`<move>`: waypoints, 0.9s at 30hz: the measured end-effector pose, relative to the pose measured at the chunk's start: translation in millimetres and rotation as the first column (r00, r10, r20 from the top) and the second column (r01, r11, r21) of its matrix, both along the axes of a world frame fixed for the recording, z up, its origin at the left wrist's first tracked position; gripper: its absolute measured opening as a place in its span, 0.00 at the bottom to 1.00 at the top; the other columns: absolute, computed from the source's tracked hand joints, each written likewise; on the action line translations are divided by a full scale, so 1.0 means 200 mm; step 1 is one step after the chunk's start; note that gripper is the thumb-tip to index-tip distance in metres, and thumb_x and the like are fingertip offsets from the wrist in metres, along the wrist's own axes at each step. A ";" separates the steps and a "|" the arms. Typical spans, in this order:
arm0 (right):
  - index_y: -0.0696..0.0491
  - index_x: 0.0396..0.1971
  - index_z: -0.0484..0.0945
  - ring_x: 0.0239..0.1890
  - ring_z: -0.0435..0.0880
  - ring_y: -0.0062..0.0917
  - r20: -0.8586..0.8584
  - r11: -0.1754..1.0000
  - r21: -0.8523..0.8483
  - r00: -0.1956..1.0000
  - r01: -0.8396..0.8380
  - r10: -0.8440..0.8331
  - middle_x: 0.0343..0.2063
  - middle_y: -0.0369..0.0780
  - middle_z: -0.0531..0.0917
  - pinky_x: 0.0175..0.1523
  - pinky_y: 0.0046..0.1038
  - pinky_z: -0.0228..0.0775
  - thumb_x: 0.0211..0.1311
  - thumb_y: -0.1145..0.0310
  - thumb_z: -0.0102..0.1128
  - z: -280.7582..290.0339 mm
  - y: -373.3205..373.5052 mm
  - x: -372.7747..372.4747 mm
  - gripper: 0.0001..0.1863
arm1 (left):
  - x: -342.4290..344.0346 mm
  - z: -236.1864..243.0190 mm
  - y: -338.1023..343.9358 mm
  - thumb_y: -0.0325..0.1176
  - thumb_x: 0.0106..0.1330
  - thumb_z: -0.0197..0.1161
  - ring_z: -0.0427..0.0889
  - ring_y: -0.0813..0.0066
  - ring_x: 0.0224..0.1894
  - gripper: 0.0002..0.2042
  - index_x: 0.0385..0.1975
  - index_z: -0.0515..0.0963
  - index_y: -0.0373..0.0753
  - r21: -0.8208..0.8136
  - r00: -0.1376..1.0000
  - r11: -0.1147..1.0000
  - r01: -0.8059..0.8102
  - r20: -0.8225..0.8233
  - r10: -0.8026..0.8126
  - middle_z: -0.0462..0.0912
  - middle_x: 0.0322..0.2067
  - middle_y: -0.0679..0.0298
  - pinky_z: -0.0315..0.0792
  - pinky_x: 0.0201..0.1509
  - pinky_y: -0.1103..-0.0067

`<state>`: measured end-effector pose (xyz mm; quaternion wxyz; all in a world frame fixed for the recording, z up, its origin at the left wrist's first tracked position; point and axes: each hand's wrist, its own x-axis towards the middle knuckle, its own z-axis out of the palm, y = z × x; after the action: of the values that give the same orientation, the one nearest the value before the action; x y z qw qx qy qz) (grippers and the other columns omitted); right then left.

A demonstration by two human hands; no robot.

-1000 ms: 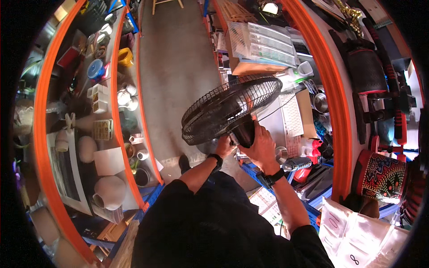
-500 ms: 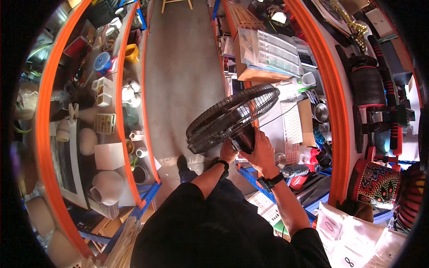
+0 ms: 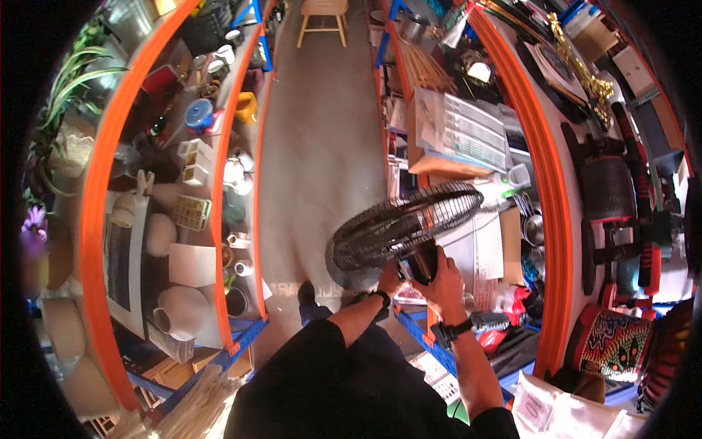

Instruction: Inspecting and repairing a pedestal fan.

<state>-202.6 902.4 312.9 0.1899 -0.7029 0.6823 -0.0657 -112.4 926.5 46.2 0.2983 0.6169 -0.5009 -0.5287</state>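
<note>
A black electric fan (image 3: 406, 225) with a round wire cage hangs tilted in front of me, over the gap between the shelves and the right shelf's edge. My right hand (image 3: 444, 287) is wrapped round the dark housing behind the cage, thumb and fingers on either side. Lower on the same housing, my left hand (image 3: 391, 279) grips its left side; part of its fingers is hidden by the fan. Both hands are closed on the fan, and the cage leans over toward the shelf on the right.
An orange-and-blue rack (image 3: 241, 183) on the left holds pots, cups and a white vase (image 3: 184, 312). The right rack carries a pale keyboard (image 3: 488, 245), a box of plastic sheets (image 3: 464, 135) and metal pans. A wooden chair (image 3: 324, 20) stands far down the aisle (image 3: 325, 154).
My view has tilted up, so the racks, fan and hands sit lower and a little further right. More of the chair shows. Both hands keep their hold on the fan.
</note>
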 end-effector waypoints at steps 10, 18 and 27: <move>0.56 0.68 0.59 0.42 0.79 0.47 0.007 0.993 -0.107 0.999 -0.041 0.042 0.41 0.49 0.77 0.43 0.45 0.75 0.35 0.56 0.78 -0.02 -0.04 -0.03 0.56 | 0.03 -0.19 -0.07 0.40 0.52 0.73 0.73 0.44 0.59 0.33 0.58 0.69 0.38 -0.246 0.992 0.962 0.122 0.014 -0.123 0.75 0.55 0.46 0.69 0.60 0.60; 0.55 0.67 0.61 0.44 0.78 0.48 0.010 0.994 -0.093 0.999 -0.052 0.053 0.44 0.49 0.77 0.46 0.45 0.75 0.35 0.57 0.78 0.00 0.00 -0.16 0.55 | -0.01 -0.11 -0.09 0.41 0.52 0.76 0.82 0.52 0.47 0.25 0.49 0.77 0.40 -0.202 0.949 0.947 0.251 -0.143 -0.282 0.83 0.44 0.51 0.76 0.48 0.65; 0.56 0.67 0.60 0.44 0.78 0.49 0.068 0.995 -0.102 0.998 0.013 -0.006 0.43 0.51 0.77 0.47 0.46 0.74 0.34 0.57 0.79 -0.04 0.08 -0.28 0.56 | -0.09 -0.08 -0.05 0.42 0.53 0.74 0.78 0.48 0.54 0.32 0.58 0.71 0.40 -0.126 0.906 0.906 0.405 -0.077 -0.416 0.80 0.51 0.48 0.72 0.56 0.64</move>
<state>-257.7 917.7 305.5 0.1763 -0.7058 0.6747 -0.1249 -130.1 917.3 29.3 0.2383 0.4528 -0.6312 -0.5829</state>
